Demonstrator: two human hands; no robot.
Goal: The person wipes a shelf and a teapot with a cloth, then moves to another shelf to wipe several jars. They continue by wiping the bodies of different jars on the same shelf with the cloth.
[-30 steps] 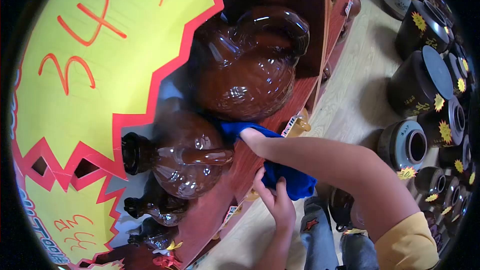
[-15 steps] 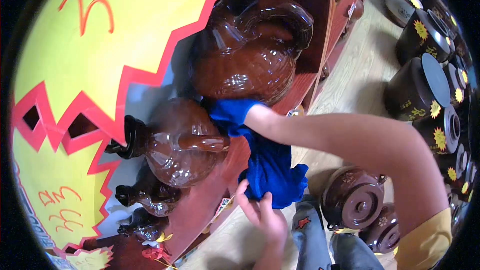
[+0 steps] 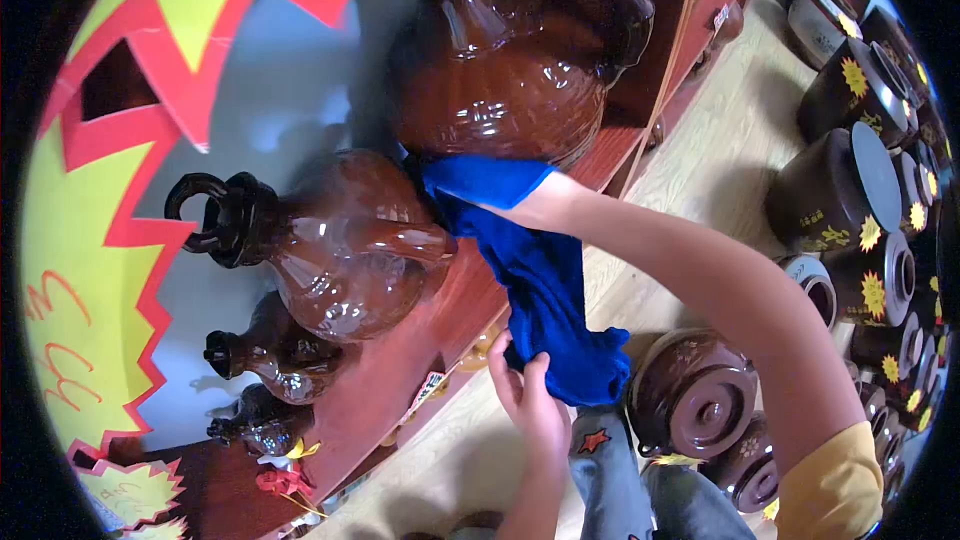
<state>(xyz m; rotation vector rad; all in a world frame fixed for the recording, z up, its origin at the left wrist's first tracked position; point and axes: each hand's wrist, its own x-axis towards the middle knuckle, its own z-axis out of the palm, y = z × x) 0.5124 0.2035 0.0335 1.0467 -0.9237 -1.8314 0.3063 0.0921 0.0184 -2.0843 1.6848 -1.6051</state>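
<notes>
A blue cloth (image 3: 545, 290) hangs down from between two glossy brown jugs. My right hand (image 3: 545, 202) reaches in from the right, its fingers hidden beneath the cloth, against the lower side of the large jug (image 3: 500, 100). Beside it on the shelf lies the second jug (image 3: 350, 240), with a dark ringed stopper to its left. Lower down, my left hand (image 3: 525, 380) is at the left edge of the hanging cloth, thumb and fingers apart, fingertips close to the fabric.
Smaller brown jugs (image 3: 270, 350) and a red flower (image 3: 283, 482) share the red-brown shelf (image 3: 400, 365). Yellow price signs with red edges (image 3: 95, 270) stand at the left. Lidded pots (image 3: 700, 395) sit near my legs; dark jars (image 3: 830, 190) line the right side.
The view has shifted, and the signs now cover less of the jugs. My right hand and the cloth sit slightly higher and further right in view. My left hand stays by the cloth.
</notes>
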